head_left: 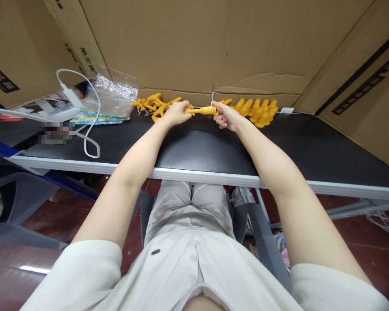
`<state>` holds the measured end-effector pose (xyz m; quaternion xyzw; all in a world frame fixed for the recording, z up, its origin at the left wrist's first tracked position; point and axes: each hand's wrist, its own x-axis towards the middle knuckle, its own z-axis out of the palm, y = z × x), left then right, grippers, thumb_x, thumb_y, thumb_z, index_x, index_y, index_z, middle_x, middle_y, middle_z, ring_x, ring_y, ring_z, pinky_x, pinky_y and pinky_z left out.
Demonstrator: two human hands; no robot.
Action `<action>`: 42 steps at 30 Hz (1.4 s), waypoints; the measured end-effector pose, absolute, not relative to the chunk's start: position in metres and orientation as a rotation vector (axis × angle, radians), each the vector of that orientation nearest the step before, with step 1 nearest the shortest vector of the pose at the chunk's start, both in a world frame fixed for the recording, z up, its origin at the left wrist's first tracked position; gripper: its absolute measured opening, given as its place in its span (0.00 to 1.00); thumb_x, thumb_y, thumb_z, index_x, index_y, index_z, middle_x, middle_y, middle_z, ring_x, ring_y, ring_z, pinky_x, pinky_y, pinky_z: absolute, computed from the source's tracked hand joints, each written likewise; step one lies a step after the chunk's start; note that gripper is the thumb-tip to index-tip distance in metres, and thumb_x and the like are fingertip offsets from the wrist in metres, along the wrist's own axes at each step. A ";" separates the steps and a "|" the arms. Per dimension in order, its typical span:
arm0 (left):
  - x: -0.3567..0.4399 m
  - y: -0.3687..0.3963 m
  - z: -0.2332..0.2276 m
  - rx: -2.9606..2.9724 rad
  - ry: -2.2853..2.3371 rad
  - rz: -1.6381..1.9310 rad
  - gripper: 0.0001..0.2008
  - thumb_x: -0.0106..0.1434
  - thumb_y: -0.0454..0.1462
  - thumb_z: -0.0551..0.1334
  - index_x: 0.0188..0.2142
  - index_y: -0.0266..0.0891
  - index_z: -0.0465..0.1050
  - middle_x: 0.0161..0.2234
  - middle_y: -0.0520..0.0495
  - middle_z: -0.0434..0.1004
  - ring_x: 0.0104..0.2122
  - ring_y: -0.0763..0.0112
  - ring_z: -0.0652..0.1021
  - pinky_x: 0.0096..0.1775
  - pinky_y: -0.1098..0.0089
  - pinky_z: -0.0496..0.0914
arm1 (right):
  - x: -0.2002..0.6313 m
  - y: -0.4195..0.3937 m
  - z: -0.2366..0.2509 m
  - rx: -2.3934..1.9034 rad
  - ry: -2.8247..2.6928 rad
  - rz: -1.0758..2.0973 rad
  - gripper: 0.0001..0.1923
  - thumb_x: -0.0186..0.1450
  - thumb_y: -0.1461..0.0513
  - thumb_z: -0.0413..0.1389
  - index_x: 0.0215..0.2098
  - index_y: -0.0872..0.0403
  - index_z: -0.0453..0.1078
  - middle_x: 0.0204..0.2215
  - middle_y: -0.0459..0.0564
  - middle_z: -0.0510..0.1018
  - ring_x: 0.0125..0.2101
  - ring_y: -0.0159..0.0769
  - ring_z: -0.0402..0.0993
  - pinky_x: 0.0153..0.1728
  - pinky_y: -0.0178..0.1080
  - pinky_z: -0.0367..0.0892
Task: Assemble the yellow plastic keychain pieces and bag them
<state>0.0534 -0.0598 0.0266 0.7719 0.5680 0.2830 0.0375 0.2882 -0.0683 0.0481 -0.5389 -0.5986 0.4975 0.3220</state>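
My left hand point(176, 113) is closed on one end of a yellow plastic piece with a thin ridged rod point(195, 111). The rod points right and meets a thicker yellow grooved cylinder point(208, 110); how far it goes inside, I cannot tell. Fingers curled, my right hand point(227, 117) grips the cylinder's far end. Beside my left hand lies a loose pile of yellow plastic pieces point(154, 102), some with small metal chains point(144, 112). Yellow peg-like pieces point(262, 114) stand in rows just past my right hand.
Cardboard walls point(181, 47) close in the black tabletop point(201, 151) at the back and sides. On the left are a crinkled clear plastic bag point(115, 93), colourful packets point(100, 119) and a white cable point(99, 97). A small white tag point(287, 110) lies at right.
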 end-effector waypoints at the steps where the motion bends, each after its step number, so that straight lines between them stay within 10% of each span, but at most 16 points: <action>1: 0.053 -0.059 0.026 2.378 1.745 0.862 0.17 0.63 0.35 0.69 0.51 0.41 0.85 0.45 0.43 0.88 0.52 0.52 0.84 0.56 0.64 0.75 | 0.288 -0.068 0.048 -1.418 -1.572 1.313 0.34 0.72 0.30 0.60 0.30 0.49 0.65 0.11 0.41 0.60 0.10 0.25 0.46 0.10 0.31 0.47; 14: 0.050 -0.062 0.028 2.459 1.758 0.786 0.16 0.68 0.43 0.67 0.52 0.38 0.83 0.49 0.39 0.88 0.52 0.51 0.84 0.58 0.60 0.75 | 0.295 -0.072 0.052 -1.435 -1.598 1.456 0.34 0.74 0.31 0.60 0.35 0.51 0.68 0.15 0.44 0.69 0.11 0.28 0.57 0.12 0.31 0.53; 24: 0.052 -0.062 0.029 2.469 1.749 0.780 0.18 0.68 0.44 0.67 0.53 0.38 0.84 0.51 0.38 0.89 0.54 0.49 0.85 0.59 0.60 0.75 | 0.307 -0.069 0.052 -1.202 -1.621 1.252 0.19 0.66 0.66 0.78 0.45 0.53 0.73 0.32 0.44 0.82 0.21 0.27 0.76 0.21 0.29 0.73; 42: 0.055 -0.074 0.039 2.390 1.862 0.740 0.19 0.68 0.43 0.66 0.56 0.40 0.81 0.53 0.39 0.87 0.58 0.46 0.82 0.60 0.56 0.74 | 0.298 -0.056 0.035 -1.120 -1.629 1.158 0.14 0.77 0.59 0.69 0.37 0.56 0.74 0.27 0.51 0.82 0.20 0.25 0.70 0.21 0.26 0.64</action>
